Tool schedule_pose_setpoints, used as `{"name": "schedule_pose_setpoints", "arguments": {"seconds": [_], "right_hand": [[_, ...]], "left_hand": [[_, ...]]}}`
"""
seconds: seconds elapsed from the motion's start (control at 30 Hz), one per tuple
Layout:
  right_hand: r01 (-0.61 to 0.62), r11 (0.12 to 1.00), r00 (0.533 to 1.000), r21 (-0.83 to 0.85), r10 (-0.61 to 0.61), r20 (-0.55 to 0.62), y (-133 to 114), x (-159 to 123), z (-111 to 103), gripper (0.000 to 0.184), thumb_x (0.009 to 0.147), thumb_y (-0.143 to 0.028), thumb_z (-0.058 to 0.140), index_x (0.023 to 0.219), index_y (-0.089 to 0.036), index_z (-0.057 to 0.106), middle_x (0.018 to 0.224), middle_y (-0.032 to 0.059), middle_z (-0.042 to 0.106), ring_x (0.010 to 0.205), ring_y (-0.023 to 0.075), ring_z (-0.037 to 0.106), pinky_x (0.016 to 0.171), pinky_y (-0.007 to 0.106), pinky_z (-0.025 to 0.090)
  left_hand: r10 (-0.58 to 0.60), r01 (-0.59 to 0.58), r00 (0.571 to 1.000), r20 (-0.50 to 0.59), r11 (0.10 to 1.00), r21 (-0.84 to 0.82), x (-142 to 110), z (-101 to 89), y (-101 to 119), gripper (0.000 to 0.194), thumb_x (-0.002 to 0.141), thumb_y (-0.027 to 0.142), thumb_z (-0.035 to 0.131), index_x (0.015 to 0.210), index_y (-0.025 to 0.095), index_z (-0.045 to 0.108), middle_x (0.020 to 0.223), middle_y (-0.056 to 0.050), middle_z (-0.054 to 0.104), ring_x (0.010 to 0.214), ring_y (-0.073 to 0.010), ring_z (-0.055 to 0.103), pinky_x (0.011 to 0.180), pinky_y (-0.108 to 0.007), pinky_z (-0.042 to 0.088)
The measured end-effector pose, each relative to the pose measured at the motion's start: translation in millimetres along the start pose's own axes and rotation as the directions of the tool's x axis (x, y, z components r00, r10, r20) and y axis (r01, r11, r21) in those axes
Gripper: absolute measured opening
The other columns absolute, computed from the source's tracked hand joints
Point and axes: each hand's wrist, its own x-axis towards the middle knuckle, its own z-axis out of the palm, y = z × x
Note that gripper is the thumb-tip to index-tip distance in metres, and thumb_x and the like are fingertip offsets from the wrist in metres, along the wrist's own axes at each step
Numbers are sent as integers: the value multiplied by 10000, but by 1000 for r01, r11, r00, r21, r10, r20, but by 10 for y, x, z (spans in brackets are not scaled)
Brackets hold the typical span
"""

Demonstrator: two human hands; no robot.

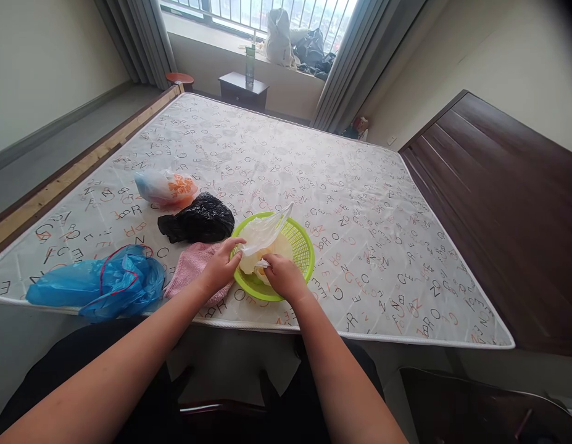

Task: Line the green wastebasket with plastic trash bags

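Observation:
A green plastic basket point(308, 237) rests near the front edge of the mattress. In it lies a translucent white plastic bag point(262, 234) with something pale yellow showing beneath; I cannot make out what that is. My left hand point(224, 264) is at the basket's left rim, thumb and fingers closed on the bag's edge. Over the front of the basket, my right hand point(282, 274) pinches another part of the bag. A pink cloth point(189, 266) lies under and beside my left wrist.
Left of the basket are a black plastic bag point(200, 219), a white and orange bag point(168, 188) and a blue plastic bag point(114, 280). The letter-printed mattress point(360, 203) reaches to a dark headboard point(493, 203) on the right. A nightstand point(244, 89) stands beyond it.

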Motion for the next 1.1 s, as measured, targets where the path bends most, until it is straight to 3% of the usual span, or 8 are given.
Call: {"name": "schedule_pose_setpoints", "arguments": {"seconds": [1.1], "right_hand": [[15,1000,1000,-19,-15,3,19,-2,27,226,1001,-241,468,1135,-257,649,1106,50,737,964,196,663,803,276,399]], "left_hand": [[8,-8,1000,-6,1000,-4,2,18,-31,338,917,291,470,1211,202,611,1275,-85,654,1241,-258,588,1146,-454,431]]}}
